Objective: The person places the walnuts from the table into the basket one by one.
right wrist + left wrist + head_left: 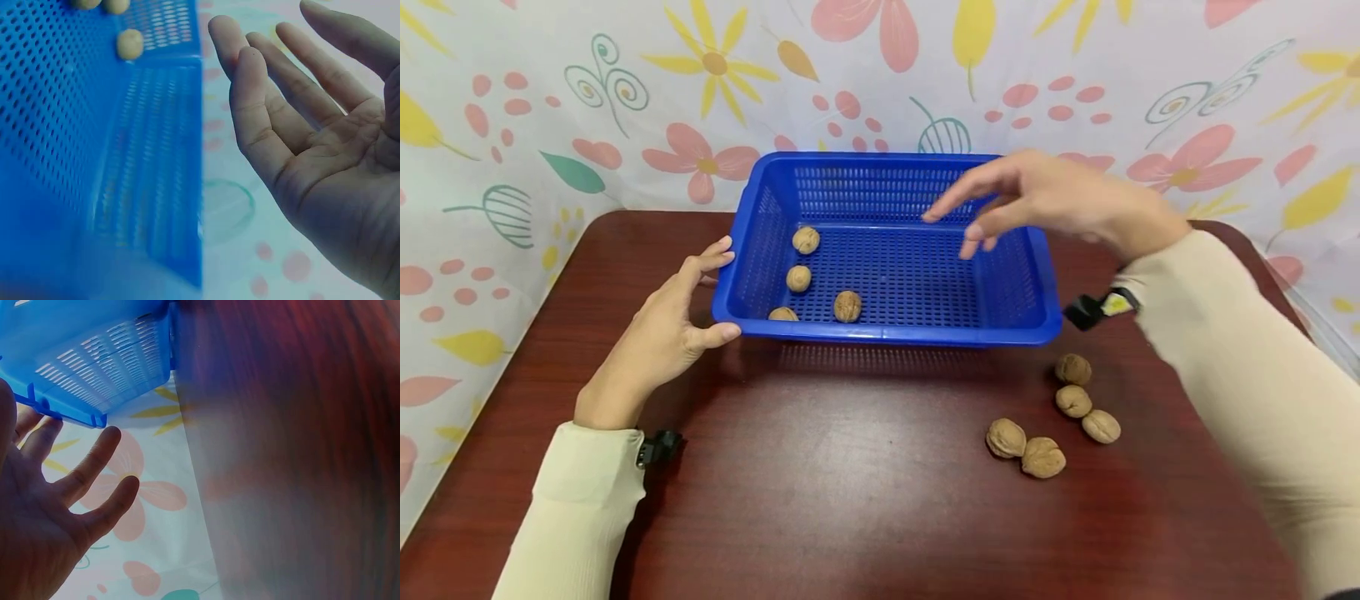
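A blue plastic basket stands at the back of the table with several walnuts lying in its left part. My left hand rests against the basket's left end, thumb at the front corner and fingertips by the side rim. In the left wrist view, that hand's fingers are spread and mostly straight near the rim. Over the basket's right side hovers my right hand, its fingers loosely bent and nothing held. The right wrist view shows the empty palm beside the basket wall.
Several loose walnuts lie on the dark red wooden table, in front of the basket's right corner and under the right forearm. A flower-patterned sheet hangs right behind the table. Both wrists carry small black cameras.
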`<state>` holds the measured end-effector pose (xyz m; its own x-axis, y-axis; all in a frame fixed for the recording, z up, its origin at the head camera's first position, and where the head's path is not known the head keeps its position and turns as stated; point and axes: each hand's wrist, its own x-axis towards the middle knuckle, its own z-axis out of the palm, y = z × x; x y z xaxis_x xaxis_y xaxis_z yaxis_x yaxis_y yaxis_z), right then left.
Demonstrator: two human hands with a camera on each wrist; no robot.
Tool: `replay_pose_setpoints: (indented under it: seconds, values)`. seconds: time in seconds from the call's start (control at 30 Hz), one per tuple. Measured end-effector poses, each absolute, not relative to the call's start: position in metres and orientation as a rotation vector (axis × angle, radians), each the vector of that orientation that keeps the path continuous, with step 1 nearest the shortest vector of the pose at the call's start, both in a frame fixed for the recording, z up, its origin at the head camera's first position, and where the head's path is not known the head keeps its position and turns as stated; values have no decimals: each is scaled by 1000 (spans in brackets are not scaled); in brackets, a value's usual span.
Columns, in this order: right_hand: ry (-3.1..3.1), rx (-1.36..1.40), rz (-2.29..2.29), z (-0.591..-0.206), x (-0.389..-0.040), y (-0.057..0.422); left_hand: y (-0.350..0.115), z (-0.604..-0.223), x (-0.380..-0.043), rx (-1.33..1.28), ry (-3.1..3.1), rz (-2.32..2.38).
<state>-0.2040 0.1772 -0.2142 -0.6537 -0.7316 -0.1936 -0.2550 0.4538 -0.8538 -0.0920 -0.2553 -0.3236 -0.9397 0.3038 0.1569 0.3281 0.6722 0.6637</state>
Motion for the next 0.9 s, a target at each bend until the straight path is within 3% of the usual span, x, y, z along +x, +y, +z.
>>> replay_pose_setpoints:
  seconds: [0.23, 0.53, 0.9]
  values:
    - [2169, -844, -1345, -214, -153, 259, -256, -325, -92, -545, -2837, -1141]
    - [1818, -963, -1776, -266, -110, 341, -256, -326, -94, -571, -2827, -1155]
    - [1859, -718, -1698, -325, -96, 373, -257, -325, -93, -563, -2828, -1182]
